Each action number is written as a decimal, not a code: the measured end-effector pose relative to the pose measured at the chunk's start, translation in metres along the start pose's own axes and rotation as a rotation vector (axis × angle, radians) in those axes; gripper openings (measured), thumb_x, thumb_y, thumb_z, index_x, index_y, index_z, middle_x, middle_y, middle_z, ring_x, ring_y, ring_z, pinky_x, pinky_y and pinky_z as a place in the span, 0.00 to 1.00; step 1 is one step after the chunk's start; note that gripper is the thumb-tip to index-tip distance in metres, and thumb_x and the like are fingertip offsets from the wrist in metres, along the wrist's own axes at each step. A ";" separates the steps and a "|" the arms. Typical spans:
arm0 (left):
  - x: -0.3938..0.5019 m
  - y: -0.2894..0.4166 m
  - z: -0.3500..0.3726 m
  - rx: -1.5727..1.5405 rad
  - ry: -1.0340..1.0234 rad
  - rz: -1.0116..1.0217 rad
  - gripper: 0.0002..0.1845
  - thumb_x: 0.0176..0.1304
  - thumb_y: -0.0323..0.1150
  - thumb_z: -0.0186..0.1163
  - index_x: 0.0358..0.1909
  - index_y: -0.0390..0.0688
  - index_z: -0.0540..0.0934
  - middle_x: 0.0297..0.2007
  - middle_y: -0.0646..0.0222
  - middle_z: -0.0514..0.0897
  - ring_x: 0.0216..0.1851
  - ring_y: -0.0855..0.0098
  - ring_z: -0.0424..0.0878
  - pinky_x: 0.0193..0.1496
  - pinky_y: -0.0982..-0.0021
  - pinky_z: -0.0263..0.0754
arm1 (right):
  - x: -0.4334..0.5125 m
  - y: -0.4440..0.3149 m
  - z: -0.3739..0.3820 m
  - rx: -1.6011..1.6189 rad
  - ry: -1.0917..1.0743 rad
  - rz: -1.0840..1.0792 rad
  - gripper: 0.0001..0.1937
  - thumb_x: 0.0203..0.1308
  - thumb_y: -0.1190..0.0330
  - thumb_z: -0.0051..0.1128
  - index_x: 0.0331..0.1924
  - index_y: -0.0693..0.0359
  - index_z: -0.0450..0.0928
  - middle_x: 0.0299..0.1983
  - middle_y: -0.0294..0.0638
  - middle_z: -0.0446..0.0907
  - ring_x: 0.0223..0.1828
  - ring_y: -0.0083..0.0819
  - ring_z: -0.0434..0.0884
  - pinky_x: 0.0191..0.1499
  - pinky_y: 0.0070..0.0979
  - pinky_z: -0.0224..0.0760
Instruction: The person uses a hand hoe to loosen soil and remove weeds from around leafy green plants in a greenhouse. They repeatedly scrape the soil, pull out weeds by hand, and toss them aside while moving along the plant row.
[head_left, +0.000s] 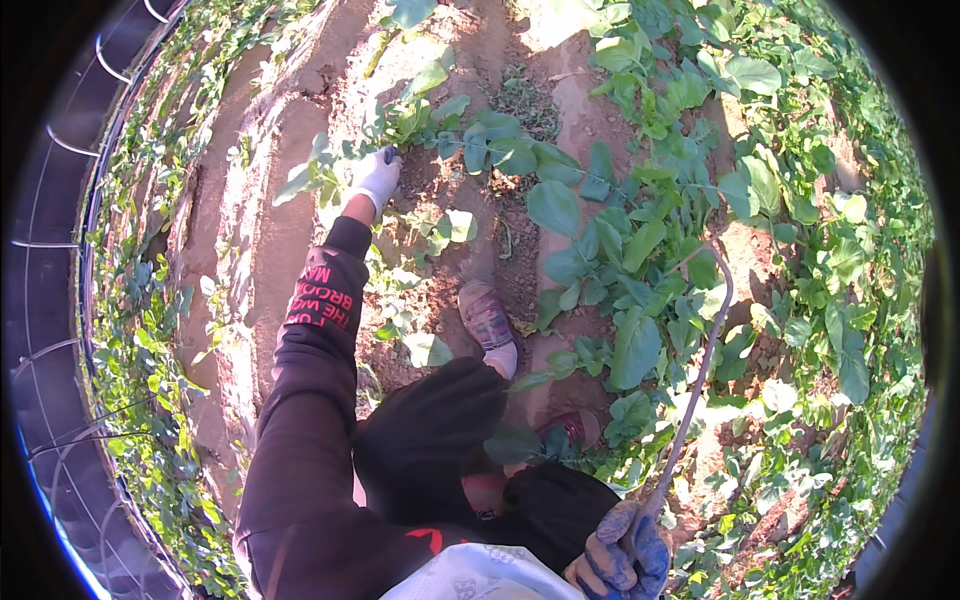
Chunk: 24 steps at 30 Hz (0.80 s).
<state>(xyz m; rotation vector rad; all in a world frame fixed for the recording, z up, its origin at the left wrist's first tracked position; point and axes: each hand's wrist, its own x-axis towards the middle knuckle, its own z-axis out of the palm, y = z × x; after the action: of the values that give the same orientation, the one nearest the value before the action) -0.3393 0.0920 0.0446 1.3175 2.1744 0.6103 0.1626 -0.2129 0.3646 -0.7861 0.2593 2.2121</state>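
My left hand, in a white glove with dark fingertips, reaches down among the leaves of a low green plant on the soil bed. Its fingers look curled, and whether a stem is between them is hidden. At the lower right, my right hand, in a blue and beige glove, is closed around the grip end of a hoe-like hand tool. The tool's long, thin, curved shaft rises over leafy plants. Its bent far end is partly lost against the foliage.
Dense broad-leaved plants fill the right side. Bare soil runs in rows on the left. A dark wall with pale hoops borders the far left. My shoe stands on the soil between plants; the other shoe is partly covered by leaves.
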 end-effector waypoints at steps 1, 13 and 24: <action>0.004 0.010 0.008 0.055 0.000 -0.065 0.16 0.62 0.40 0.55 0.46 0.43 0.82 0.38 0.57 0.86 0.41 0.59 0.84 0.46 0.61 0.77 | 0.000 0.000 0.000 -0.003 0.028 -0.022 0.18 0.75 0.56 0.38 0.48 0.64 0.68 0.16 0.29 0.63 0.11 0.19 0.60 0.14 0.18 0.54; 0.054 0.007 0.059 -1.048 0.060 -0.576 0.08 0.67 0.31 0.47 0.44 0.44 0.74 0.34 0.58 0.82 0.36 0.54 0.86 0.27 0.62 0.82 | 0.001 -0.006 0.000 0.022 0.100 -0.049 0.18 0.75 0.56 0.38 0.48 0.65 0.68 0.16 0.30 0.62 0.11 0.19 0.61 0.14 0.18 0.56; 0.053 0.002 0.080 -1.364 0.194 -0.551 0.05 0.68 0.28 0.49 0.39 0.45 0.74 0.32 0.62 0.81 0.25 0.63 0.82 0.27 0.65 0.85 | 0.001 -0.006 -0.005 -0.006 0.123 -0.077 0.17 0.75 0.57 0.38 0.47 0.65 0.69 0.15 0.30 0.62 0.12 0.19 0.62 0.16 0.19 0.59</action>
<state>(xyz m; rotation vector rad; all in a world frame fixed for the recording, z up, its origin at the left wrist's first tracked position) -0.3084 0.1493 -0.0258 -0.0591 1.4568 1.5672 0.1690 -0.2100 0.3608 -0.9216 0.2774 2.0965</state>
